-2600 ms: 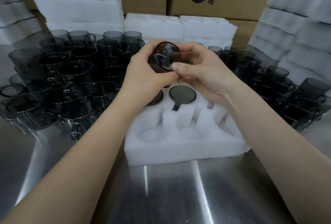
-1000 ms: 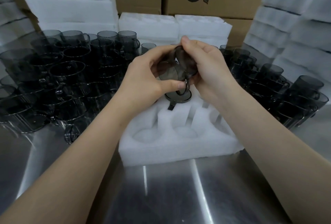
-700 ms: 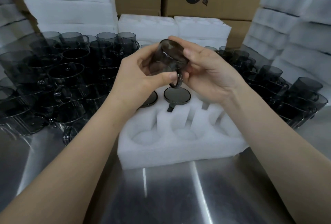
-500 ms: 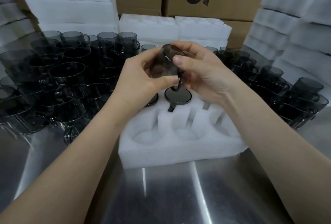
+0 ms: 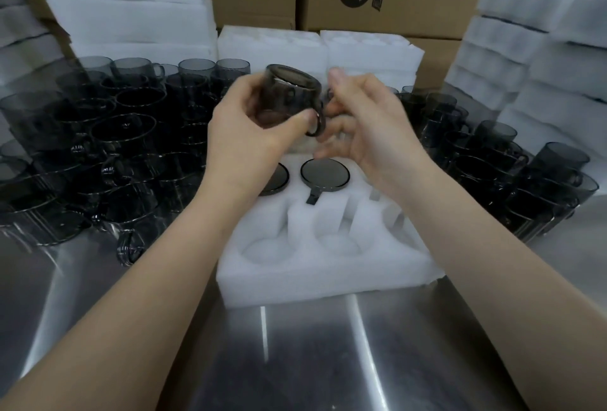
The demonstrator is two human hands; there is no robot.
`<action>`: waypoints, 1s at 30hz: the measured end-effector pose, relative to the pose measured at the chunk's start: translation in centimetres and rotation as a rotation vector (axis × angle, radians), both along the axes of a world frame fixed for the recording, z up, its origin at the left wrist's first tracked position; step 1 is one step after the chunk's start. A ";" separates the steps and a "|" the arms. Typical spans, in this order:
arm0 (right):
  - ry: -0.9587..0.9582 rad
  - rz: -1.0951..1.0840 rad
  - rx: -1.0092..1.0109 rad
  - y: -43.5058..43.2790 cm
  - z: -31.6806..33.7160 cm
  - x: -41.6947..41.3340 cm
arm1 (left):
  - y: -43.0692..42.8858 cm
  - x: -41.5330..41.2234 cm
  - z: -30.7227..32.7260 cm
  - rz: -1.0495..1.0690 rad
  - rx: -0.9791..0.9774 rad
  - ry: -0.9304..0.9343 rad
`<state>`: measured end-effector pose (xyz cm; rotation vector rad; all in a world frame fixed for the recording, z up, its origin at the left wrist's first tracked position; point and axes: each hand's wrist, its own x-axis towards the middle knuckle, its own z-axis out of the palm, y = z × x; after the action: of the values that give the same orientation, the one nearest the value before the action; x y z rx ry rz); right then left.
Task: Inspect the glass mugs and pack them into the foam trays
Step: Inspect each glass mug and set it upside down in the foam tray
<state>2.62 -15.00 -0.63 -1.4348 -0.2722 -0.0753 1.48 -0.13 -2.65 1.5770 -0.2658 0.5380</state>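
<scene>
Glass mug (image 5: 289, 95) gripped in left hand (image 5: 249, 141), right hand (image 5: 364, 128) just beside

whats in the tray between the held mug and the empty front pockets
Two mugs, bases up, in the tray's back row, below the held mug; head view.

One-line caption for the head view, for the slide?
Left hand holds a smoky glass mug base-up over a foam tray; two seated mugs show.

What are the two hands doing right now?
Left hand: holding the dark glass mug.
Right hand: open, fingers spread beside the mug's handle, blurred.
</scene>
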 end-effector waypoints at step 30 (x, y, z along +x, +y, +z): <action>-0.063 0.334 0.052 0.2 0.0 -0.7 | 0.1 0.1 -0.3 0.068 0.105 -0.001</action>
<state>1.89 -14.77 -0.63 -1.3204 -0.5537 0.1443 1.56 -0.03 -2.91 1.6924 -0.2453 0.5856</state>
